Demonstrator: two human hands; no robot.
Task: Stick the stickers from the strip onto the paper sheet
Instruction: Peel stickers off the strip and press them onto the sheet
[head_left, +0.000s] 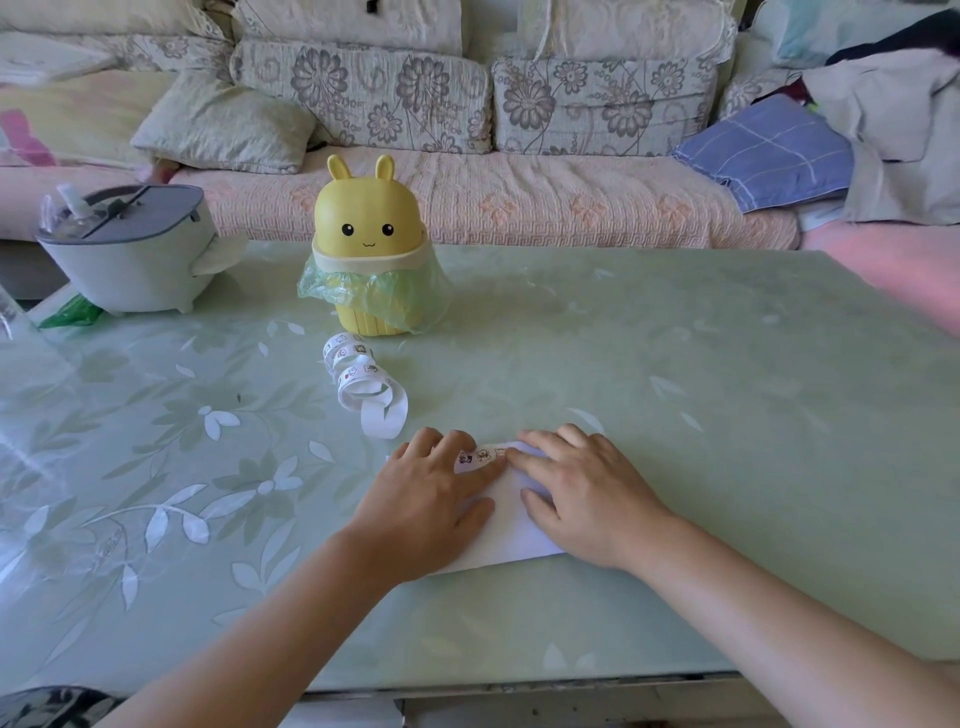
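The glass-topped table (675, 395) has its near edge at the bottom of the view, with both forearms reaching in over it. Just beyond, the white paper sheet (511, 525) lies flat, and both hands rest on it. The left hand (431, 499) is spread over the sheet's left part and the right hand (582, 493) over its right, fingers straight and flat. Neither grips anything; they only press. Between the fingertips, along the sheet's far edge, runs a short row of stickers (480, 457). The right forefinger seems to be smoothing the right end of that row, though the contact is too small to be sure of.

The sticker strip (363, 384) lies far and left of the sheet, apart from it, curled in loose loops. Its long axis runs from near-right to far-left, and its blank tail points back toward the left hand — the nearer hand for the next reach. The gap between is open table. Just behind the strip stands a yellow rabbit-shaped bin (371, 249) with a green liner, so a reach should stop short of it. A grey container (130, 249) sits at far left, well apart. To the right the table has plenty of room, and a floral sofa (519, 197) runs along behind.
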